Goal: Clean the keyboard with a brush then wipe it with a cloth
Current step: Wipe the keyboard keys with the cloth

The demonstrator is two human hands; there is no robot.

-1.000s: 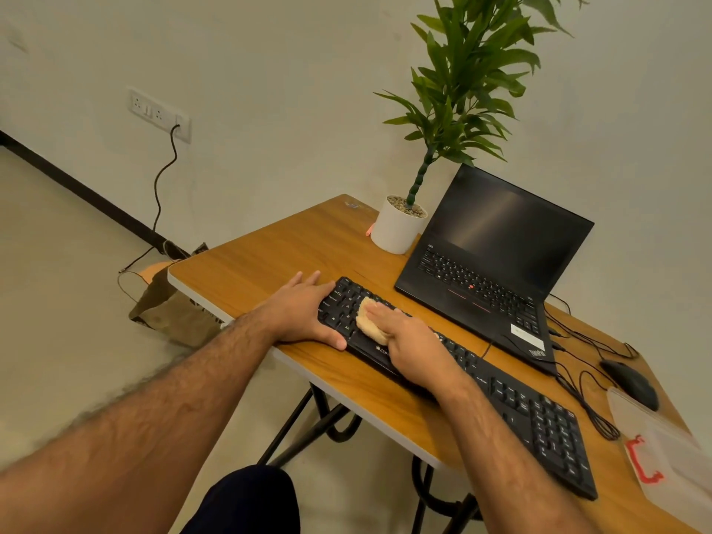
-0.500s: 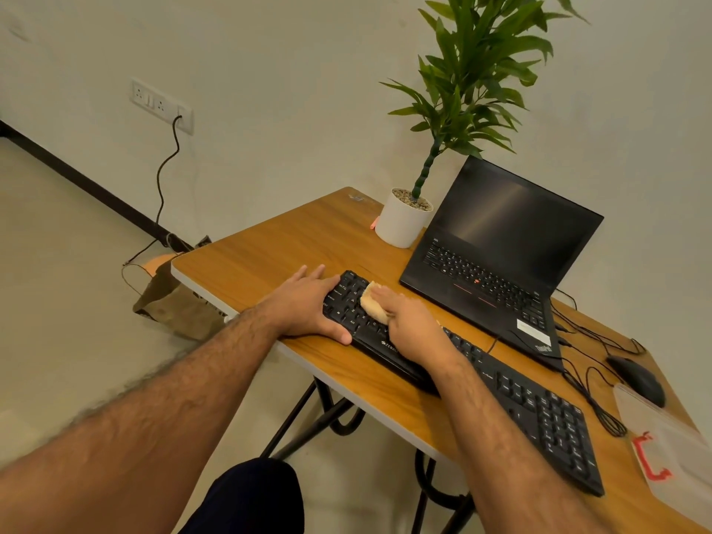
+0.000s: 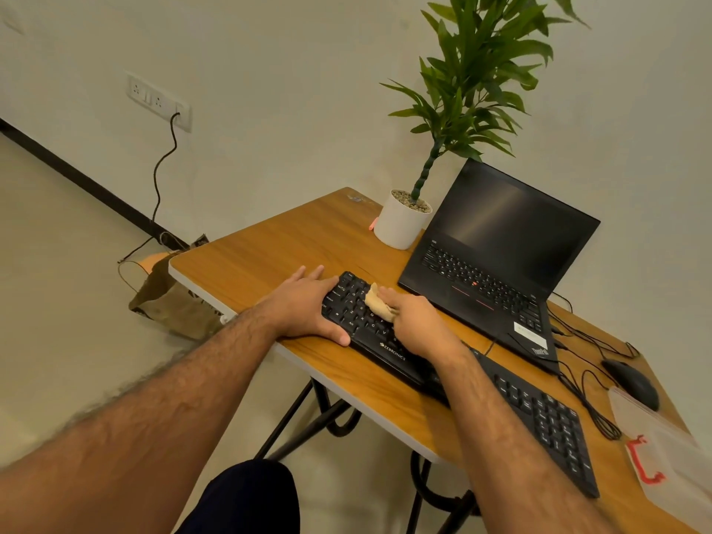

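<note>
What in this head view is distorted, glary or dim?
Head view: wide-angle lens bows the forearms and tilts the wall; soft glare streaks the laptop screen; light is warm and dim; keyboard legends stay readable near the cloth; no strong shadows.

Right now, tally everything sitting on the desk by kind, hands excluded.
Keyboard: 1
Cloth: 1
Laptop: 1
Potted plant: 1
Mouse: 1
Clear plastic box with a red latch: 1
Total: 6

A small pink object behind the pot and the cables are left uncounted.
</note>
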